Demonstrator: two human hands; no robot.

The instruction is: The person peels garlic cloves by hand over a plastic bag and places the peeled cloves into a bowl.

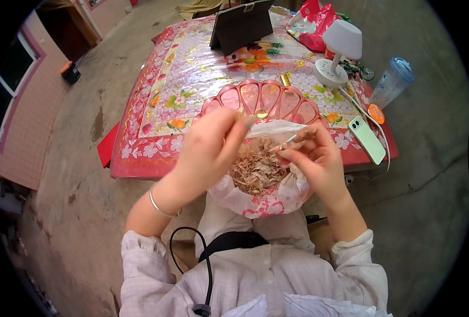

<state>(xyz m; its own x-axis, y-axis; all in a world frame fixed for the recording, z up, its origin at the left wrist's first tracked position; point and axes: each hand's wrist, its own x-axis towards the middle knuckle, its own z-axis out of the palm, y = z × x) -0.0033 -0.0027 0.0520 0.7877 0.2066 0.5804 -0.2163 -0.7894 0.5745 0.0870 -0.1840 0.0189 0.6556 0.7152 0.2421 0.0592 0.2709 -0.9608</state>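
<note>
A white plastic bag with pink print sits open on my lap, holding a heap of dry brown flakes like husks or peelings. Above its left side is my left hand, fingers pinched together at a small brownish scrap I cannot make out clearly. My right hand is over the bag's right rim, its thumb and fingers closed on a small thin pale piece. Just beyond the hands lies a pink petal-shaped divided tray, with a small yellowish piece in it.
The table has a flowered plastic cover. On it stand a black tablet case, a white lamp, a lidded tumbler, a pale green phone with a white cable beside it, and a red bag. A black cable hangs across my lap.
</note>
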